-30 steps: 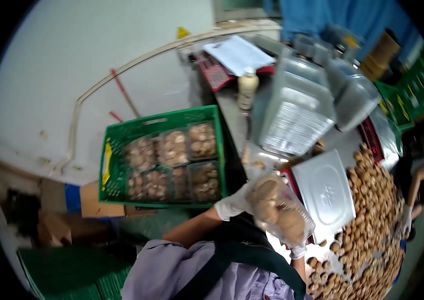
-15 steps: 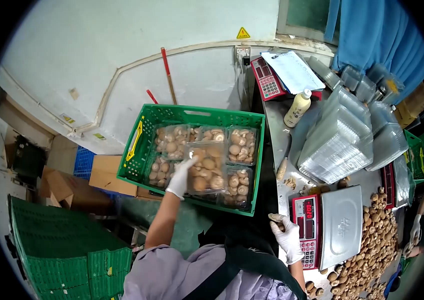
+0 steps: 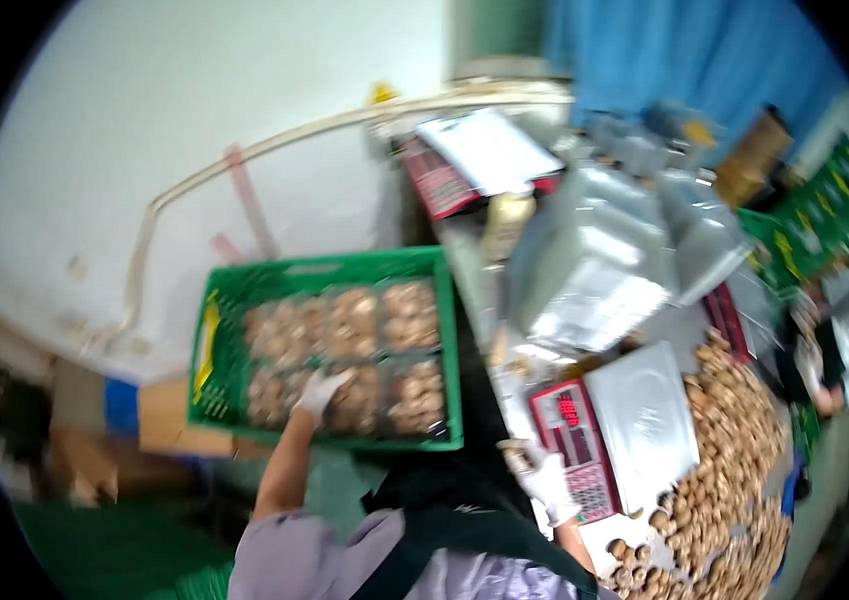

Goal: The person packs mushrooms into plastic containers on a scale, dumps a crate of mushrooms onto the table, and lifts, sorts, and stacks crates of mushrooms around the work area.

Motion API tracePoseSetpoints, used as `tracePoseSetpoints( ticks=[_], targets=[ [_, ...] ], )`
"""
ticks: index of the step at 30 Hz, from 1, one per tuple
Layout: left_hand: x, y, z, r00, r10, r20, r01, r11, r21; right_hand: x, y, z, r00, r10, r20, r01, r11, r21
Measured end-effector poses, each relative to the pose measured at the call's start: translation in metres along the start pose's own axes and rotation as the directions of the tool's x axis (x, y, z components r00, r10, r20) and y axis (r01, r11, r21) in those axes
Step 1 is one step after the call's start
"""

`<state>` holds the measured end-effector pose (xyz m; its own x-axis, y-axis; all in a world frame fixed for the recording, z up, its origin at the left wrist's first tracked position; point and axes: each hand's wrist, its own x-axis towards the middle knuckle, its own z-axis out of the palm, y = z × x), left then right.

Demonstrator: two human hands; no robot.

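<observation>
My left hand (image 3: 319,394), in a white glove, is at the left edge of a clear pack of mushrooms (image 3: 357,402) in the front row of a green crate (image 3: 325,262). Its fingers look closed on that edge, though the view is blurred. Several similar packs fill the crate, among them a mushroom pack (image 3: 417,398) at the front right. My right hand (image 3: 549,484), also gloved, is closed around a mushroom (image 3: 515,456), just left of a red scale (image 3: 575,450) with a metal pan (image 3: 643,415).
Loose mushrooms (image 3: 735,450) are heaped right of the scale. Stacked clear trays (image 3: 600,265), a bottle (image 3: 508,225) and a clipboard (image 3: 490,150) stand farther back on the table. Another person (image 3: 830,350) works at the far right. Cardboard boxes (image 3: 170,415) lie left of the crate.
The pack of mushrooms in my left hand has gone down into the crate's front row. My right hand still holds the mushroom by the scale. The whole view has swung and blurred.
</observation>
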<state>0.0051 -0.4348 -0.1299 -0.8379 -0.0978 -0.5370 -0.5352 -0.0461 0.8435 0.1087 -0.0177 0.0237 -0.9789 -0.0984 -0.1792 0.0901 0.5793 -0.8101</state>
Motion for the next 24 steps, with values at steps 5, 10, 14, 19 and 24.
tracePoseSetpoints(
  ticks=[5,10,14,19,24],
  targets=[
    [-0.004,0.07,0.053,0.804,0.555,-0.215,-0.226,0.619,0.752,-0.011,0.02,-0.004,0.984,-0.116,-0.133,0.114,0.993,-0.018],
    [0.0,0.16,0.156,0.519,0.826,0.218,-0.774,0.346,0.531,-0.024,0.038,-0.004,0.99,0.014,-0.141,-0.013,1.0,0.01],
    [-0.051,0.241,0.244,0.149,0.869,0.472,-0.952,-0.003,0.306,-0.042,0.031,-0.012,0.979,0.106,-0.172,-0.104,0.994,0.018],
    [-0.082,0.305,0.319,-0.208,0.726,0.656,-0.942,-0.328,0.065,-0.071,0.043,-0.01,0.933,0.264,-0.244,-0.248,0.964,0.092],
    [-0.061,0.33,0.371,-0.153,0.513,0.844,-0.903,-0.42,0.092,-0.103,0.043,-0.014,0.886,0.389,-0.25,-0.367,0.921,0.133]
  ],
)
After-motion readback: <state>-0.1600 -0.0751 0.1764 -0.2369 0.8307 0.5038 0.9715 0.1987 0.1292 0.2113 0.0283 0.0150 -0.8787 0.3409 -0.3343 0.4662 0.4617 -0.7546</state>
